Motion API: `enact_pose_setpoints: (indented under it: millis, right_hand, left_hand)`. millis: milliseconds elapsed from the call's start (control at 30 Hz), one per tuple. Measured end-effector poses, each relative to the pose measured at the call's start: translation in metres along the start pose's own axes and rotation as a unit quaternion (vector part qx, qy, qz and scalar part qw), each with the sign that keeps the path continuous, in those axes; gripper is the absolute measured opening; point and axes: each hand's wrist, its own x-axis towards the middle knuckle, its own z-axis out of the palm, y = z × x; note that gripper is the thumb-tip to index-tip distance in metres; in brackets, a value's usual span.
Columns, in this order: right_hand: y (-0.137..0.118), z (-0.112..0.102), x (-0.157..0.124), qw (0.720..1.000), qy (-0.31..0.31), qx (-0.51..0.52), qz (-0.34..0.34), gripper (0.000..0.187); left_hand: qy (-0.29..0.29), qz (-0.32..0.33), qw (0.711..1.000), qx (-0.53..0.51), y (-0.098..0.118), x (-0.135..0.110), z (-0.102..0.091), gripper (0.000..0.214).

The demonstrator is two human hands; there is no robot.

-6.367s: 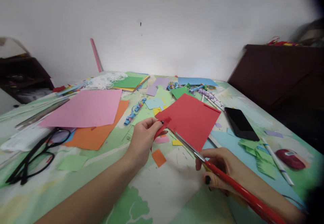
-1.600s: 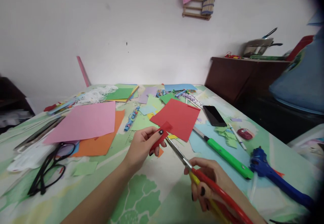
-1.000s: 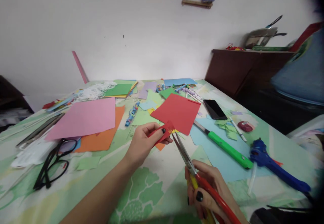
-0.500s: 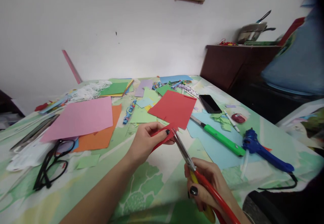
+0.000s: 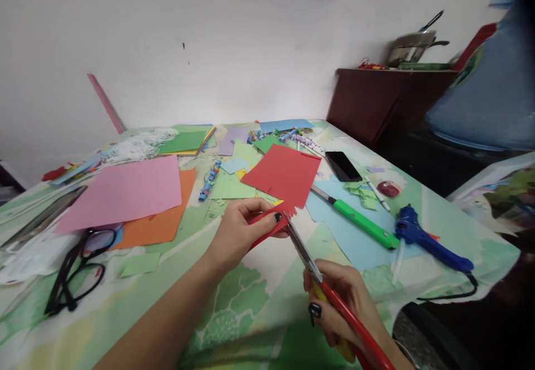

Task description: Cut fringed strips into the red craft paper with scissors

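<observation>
Between the thumb and fingers of my left hand [image 5: 246, 228] is a strip of red paper [image 5: 270, 228], its far edge snipped into a fine fringe. My right hand [image 5: 345, 297] grips scissors [image 5: 307, 256] with red and yellow handles. The blade tips touch the strip's edge close to my left thumb; whether the blades are apart there is too small to tell. Just beyond my hands lies a larger red sheet [image 5: 284, 172]. A green box cutter [image 5: 363, 222] with its blade out rests on light blue paper [image 5: 355, 250] to the right.
Right: a blue glue gun [image 5: 430, 239], a black phone [image 5: 343, 166] and a dark red round object [image 5: 388, 188]. Left: black glasses [image 5: 79, 269], a pink sheet [image 5: 125, 191] over orange paper [image 5: 167, 228], and white string [image 5: 140, 146]. A blue patterned roll [image 5: 209, 181] lies mid-table.
The view has shifted slightly, so the table things sit a little further left and higher. Both hands keep nearly the same pose, with the scissors still at the red strip's edge.
</observation>
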Motion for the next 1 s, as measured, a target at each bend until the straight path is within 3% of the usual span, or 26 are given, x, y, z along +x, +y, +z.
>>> enact_pose_setpoints:
  millis: [400,1000]
  right_hand:
    - [-0.0004,-0.0025,-0.0001,1.0,-0.018,0.01,-0.013,0.034]
    - [0.0001,0.0016,-0.0005,1.0,0.012,-0.007,0.008,0.033]
  left_hand:
    - [-0.001,0.005,1.0,-0.004,0.0001,0.0007,-0.0001,0.01]
    - [0.003,0.01,1.0,0.006,-0.0016,0.0003,-0.0012,0.009]
